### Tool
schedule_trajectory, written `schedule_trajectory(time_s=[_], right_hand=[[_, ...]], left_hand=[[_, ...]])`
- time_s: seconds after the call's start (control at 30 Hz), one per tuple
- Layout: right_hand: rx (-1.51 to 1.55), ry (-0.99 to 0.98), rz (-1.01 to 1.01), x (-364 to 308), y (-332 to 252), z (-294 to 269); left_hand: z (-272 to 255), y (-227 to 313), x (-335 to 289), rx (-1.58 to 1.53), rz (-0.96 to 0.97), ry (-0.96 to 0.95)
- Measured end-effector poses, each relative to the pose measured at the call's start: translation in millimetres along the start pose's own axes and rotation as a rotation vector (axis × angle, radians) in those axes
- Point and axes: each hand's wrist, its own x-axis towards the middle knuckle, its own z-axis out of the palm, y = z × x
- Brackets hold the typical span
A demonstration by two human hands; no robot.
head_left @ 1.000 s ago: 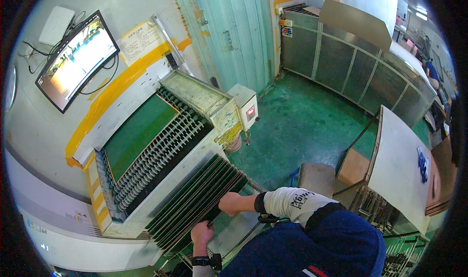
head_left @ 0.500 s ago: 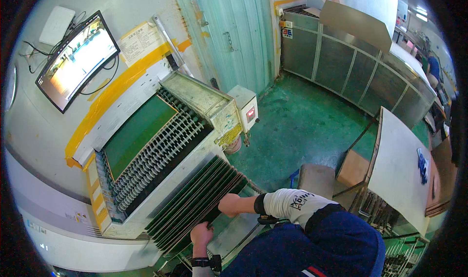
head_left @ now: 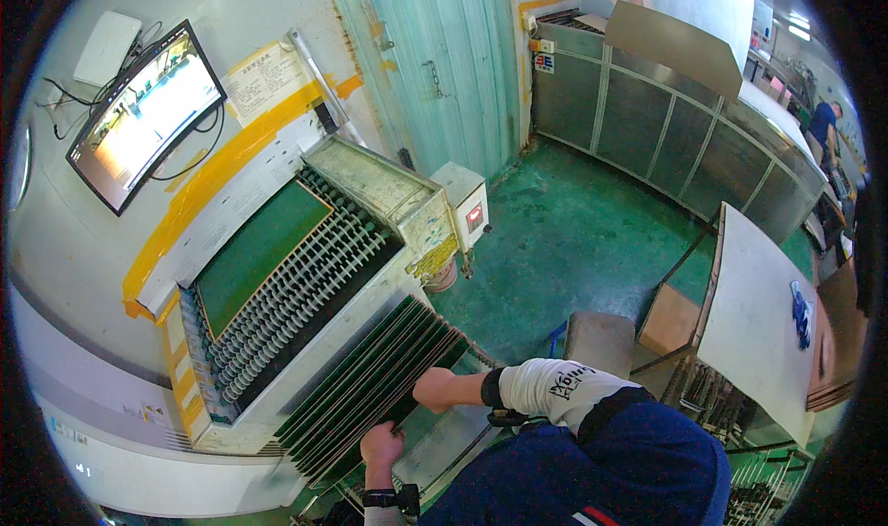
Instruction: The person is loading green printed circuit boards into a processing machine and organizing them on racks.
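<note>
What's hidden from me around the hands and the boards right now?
- Right hand: fingers buried among the green boards; grip unclear.
- Left hand: fingers curled at the board edges, too small to judge.
- Board count: edges blur together.
- Rack under the boards: covered by them.

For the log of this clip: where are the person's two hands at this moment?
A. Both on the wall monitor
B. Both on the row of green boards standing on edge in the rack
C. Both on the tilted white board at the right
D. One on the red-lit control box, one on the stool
B: the left hand and the right hand both rest against the edges of the green boards standing in the rack below the roller conveyor.
</note>
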Motion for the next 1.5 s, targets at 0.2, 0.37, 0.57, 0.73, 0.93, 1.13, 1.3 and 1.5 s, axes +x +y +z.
schedule_trajectory(time_s=[0.2, 0.37, 0.57, 0.73, 0.93, 1.13, 1.3, 1.5], right_hand=[[-0.024, -0.006, -0.007, 9, 4, 11], [-0.013, 0.029, -0.006, 9, 4, 12], [-0.036, -0.011, -0.003, 8, 2, 8], [-0.007, -0.021, -0.003, 6, 1, 6], [-0.004, -0.002, -0.001, 10, 4, 12], [0.002, -0.039, 0.001, 5, 0, 1], [0.001, -0.04, -0.002, 10, 3, 9], [-0.012, 0.037, -0.014, 15, 5, 18]], left_hand=[[0, 0, 0, 0.005, -0.009, -0.01], [-3, 1, 0, 0.008, -0.031, -0.037], [1, -1, 1, 0.001, -0.018, -0.02], [0, -2, 1, 0.02, -0.02, -0.042], [-1, 0, 1, 0.022, -0.011, -0.037], [1, -3, 1, 0.012, -0.014, -0.026], [-1, -1, 1, 0.004, -0.012, -0.015], [1, -3, 2, 0.007, -0.011, -0.011]])
